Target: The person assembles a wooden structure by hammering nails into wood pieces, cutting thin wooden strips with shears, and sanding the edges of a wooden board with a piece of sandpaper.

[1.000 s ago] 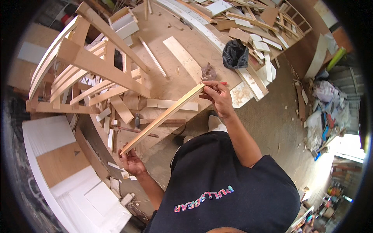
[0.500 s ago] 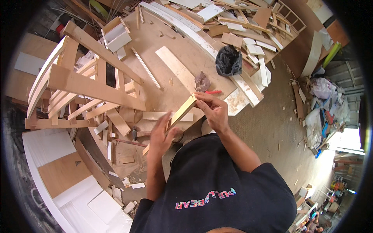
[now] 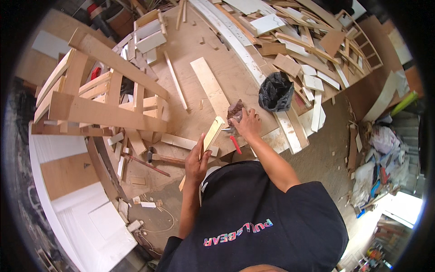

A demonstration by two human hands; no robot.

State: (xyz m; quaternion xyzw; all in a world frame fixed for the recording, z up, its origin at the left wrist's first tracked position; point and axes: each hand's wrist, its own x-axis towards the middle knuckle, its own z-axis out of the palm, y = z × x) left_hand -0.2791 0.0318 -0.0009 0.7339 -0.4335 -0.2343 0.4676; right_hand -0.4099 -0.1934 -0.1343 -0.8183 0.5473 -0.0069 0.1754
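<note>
My left hand (image 3: 196, 166) is closed around a narrow wooden strip (image 3: 212, 134) with a pale yellowish face, tilted with its upper end pointing away from me. A small notch or mark shows at that end. My right hand (image 3: 249, 123) reaches over a crumpled dark brown bag (image 3: 235, 111) on the work surface, its thumb and fingers apart and touching the bag. What lies inside the bag is hidden. Just below it are a red slim tool (image 3: 235, 144), perhaps a pencil or a handle, and a small whitish stick (image 3: 226, 129).
A slatted wooden frame (image 3: 108, 115) stands at the left. A hammer (image 3: 165, 157) and a flat board (image 3: 210, 84) lie on the work surface (image 3: 181, 54). A black plastic-lined container (image 3: 275, 92) sits to the right. Scrap wood (image 3: 308, 45) is heaped at the far right.
My right hand has let go of the strip's upper end and moved to the brown bag. My left hand keeps the strip, now gripping it lower and nearer my body. The view has shifted slightly.
</note>
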